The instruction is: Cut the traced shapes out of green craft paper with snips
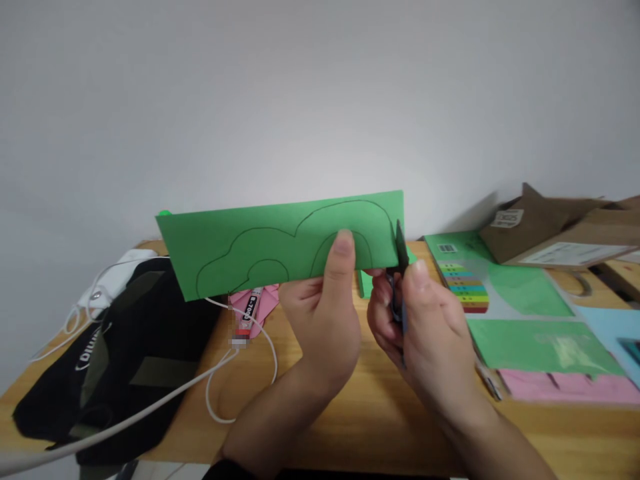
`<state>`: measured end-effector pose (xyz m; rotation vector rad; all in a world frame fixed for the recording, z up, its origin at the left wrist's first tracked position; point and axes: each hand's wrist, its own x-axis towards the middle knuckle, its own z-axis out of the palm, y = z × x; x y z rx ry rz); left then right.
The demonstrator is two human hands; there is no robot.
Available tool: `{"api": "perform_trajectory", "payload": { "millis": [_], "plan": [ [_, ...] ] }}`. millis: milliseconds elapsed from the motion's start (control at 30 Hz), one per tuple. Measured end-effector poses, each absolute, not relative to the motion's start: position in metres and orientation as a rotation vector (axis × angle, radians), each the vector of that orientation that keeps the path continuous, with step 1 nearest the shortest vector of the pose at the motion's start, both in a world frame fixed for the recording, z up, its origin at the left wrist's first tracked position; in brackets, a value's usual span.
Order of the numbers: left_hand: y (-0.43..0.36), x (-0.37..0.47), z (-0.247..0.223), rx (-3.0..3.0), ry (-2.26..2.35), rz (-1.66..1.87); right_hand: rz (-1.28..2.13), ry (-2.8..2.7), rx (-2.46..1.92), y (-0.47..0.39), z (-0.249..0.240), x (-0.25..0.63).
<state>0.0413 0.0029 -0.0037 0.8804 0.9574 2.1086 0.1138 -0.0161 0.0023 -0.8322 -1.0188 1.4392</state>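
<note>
Head view: the left hand (325, 307) grips a strip of green paper (265, 247) by its lower edge, thumb on the near face and fingers behind. The strip is raised above a wooden table (370, 413), its left end slightly lower than its right, and bears a curved, cloud-like outline in dark line with smaller arcs inside. The right hand (435, 320) is closed around the handles of a pair of scissors (401, 250), whose blades point upward at the strip's right end, beside the drawn line. Behind the left wrist, a glue tube (253, 310) lies on folded pink paper (267, 301). A black bag (145, 367) occupies the left side of the table, crossed by a white cable (165, 393). At the right are a colour-striped green packet (525, 287), pink sheets (570, 387), a pen (489, 381) and, at the rear, a brown paper package (560, 227).
</note>
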Motion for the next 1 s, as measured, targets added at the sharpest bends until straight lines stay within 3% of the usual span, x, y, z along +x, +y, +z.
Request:
{"api": "perform_trajectory", "payload": {
  "millis": [1000],
  "plan": [
    [0.004,0.038,-0.005,0.844,0.981,2.121,1.41,-1.168,-0.831,-0.014,-0.002,0.125]
  ]
}}
